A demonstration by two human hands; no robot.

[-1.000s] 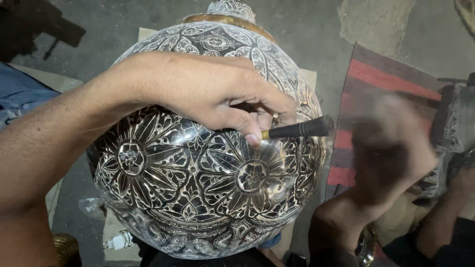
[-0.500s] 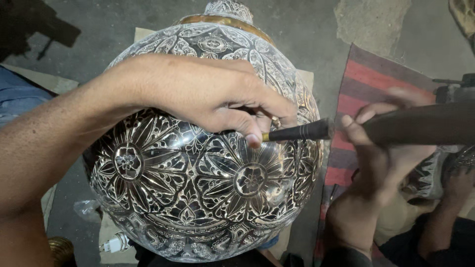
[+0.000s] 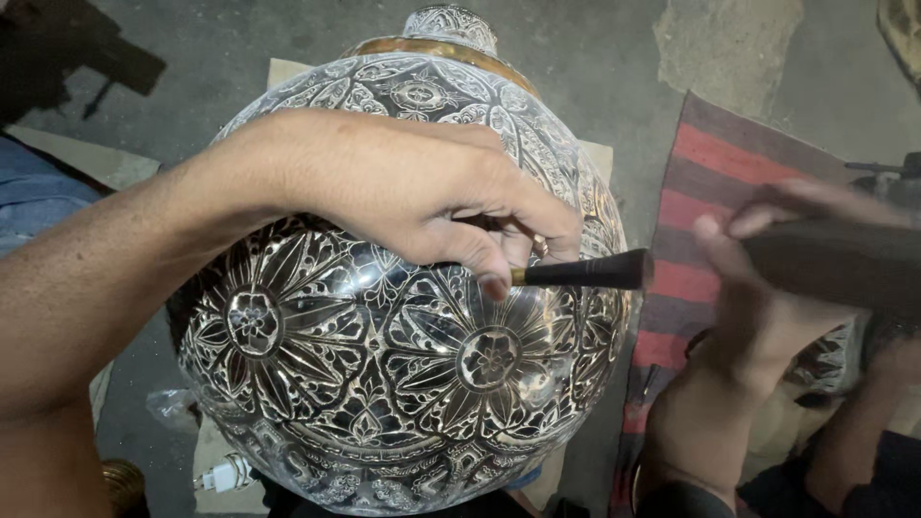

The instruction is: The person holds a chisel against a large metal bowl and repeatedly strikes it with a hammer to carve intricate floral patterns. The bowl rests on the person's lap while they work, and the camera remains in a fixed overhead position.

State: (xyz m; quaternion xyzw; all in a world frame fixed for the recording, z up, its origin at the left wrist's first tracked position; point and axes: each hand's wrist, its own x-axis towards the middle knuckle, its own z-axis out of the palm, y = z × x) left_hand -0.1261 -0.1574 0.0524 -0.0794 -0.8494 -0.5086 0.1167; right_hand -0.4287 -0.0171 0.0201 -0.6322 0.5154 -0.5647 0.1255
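A large round metal vessel [image 3: 384, 384], black with engraved silver flower patterns, fills the middle of the view. My left hand [image 3: 403, 192] rests across its upper side and pinches a thin dark chisel [image 3: 585, 271] against the surface, the tip under my thumb. My right hand [image 3: 748, 278] sits to the right, gripping a dark hammer [image 3: 844, 264] whose head is just beside the chisel's end. The hammer is blurred.
A red and dark striped cloth [image 3: 700, 192] lies on the grey floor at the right. Cardboard [image 3: 288, 72] lies under the vessel. A small white plug [image 3: 225, 473] and clear plastic lie at the lower left. Blue fabric [image 3: 34, 187] is at the left edge.
My right hand has swung the hammer in from the right toward the chisel's end. My left hand and the chisel have stayed in place on the vessel.
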